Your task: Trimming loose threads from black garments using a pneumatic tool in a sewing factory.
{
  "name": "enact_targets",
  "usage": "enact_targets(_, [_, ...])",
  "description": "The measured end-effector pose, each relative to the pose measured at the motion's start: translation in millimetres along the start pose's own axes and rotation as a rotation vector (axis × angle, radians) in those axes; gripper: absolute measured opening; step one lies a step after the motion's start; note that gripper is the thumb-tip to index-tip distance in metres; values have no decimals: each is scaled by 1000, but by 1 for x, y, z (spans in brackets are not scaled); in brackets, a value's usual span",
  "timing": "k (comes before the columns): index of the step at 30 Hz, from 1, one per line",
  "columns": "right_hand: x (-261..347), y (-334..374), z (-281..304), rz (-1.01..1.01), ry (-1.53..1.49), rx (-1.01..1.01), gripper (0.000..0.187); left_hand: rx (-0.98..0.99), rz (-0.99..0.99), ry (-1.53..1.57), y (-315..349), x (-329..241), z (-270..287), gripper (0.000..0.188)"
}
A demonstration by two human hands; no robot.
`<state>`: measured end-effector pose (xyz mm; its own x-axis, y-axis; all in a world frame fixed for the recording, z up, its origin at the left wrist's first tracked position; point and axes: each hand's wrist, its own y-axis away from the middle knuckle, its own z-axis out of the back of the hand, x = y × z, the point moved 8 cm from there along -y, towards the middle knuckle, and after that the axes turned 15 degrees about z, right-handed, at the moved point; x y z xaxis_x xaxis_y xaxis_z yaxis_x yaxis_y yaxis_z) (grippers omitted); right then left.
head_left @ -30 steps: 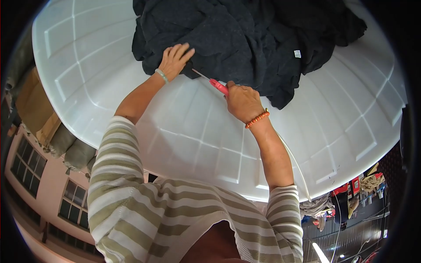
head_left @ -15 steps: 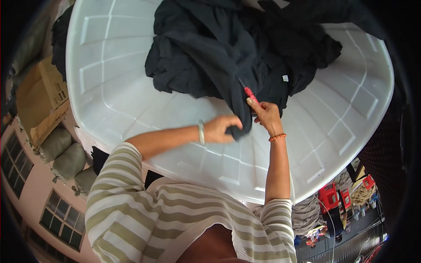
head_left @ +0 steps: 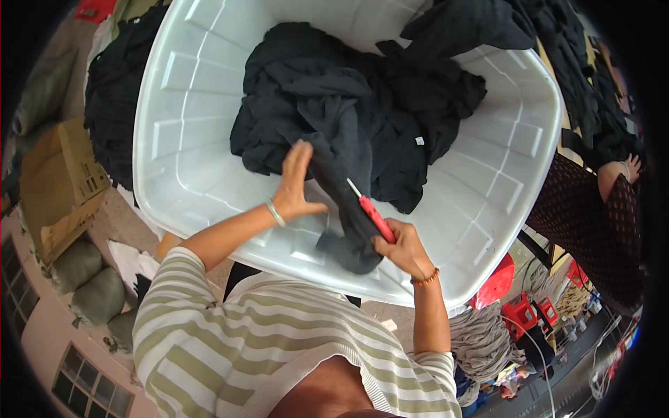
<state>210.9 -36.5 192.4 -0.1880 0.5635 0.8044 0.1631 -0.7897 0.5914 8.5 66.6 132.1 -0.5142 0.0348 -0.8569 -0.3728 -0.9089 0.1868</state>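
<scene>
My right hand (head_left: 404, 249) is closed around a slim tool (head_left: 377, 219) with a red handle and a thin pale tip, slanting up and left over black cloth. A long piece of black fabric (head_left: 340, 164), perhaps a sleeve or leg, hangs from the heap toward me and passes beside the right hand; whether these fingers also pinch it I cannot tell. My left hand (head_left: 297, 182) is raised at the left side of that piece, thumb and fingers spread, holding nothing. The black garments (head_left: 279, 76) lie piled in a large white plastic tub (head_left: 209, 202).
Another black heap (head_left: 118, 104) and an open cardboard box (head_left: 59, 181) stand left of the tub, with stuffed sacks (head_left: 97, 296) below. At right, another person's hand (head_left: 633, 167) rests near more dark cloth. Grey fabric bundles (head_left: 481, 341) and red plastic stools (head_left: 519, 313) are lower right.
My left hand has left the lower end of the black piece and moved up and left, fingers now spread. The right hand with the red tool sits lower, and the view has shifted.
</scene>
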Motion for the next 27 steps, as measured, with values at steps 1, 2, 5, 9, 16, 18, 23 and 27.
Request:
enact_targets(1, [24, 13, -4, 18, -26, 21, 14, -85, -34, -50, -13, 1, 14, 94])
enact_targets(2, [39, 28, -9, 25, -67, 70, 15, -135, -217, -288, -27, -15, 13, 90])
enact_targets(5, [83, 62, -25, 178, -9, 180, 20, 59, -383, -231, -61, -32, -8, 59])
enact_targets(9, [93, 83, -6, 251, 85, 70, 22, 860, 256, 464, -56, -59, -18, 34])
enact_targets(16, [11, 116, 58, 158, 216, -552, 24, 943, 605, 735, -50, -98, 11, 34])
enact_targets(18, [-14, 115, 67, 149, 211, -587, 27, 969, 543, 578, -55, -117, 11, 36])
enact_targets(23, [-47, 113, 78, 101, 236, -581, 36, 1045, 699, 445, -42, -128, -31, 35])
enact_targets(27, [-76, 118, 88, 11, 451, -585, 37, 972, 663, 400, -31, -85, -78, 42])
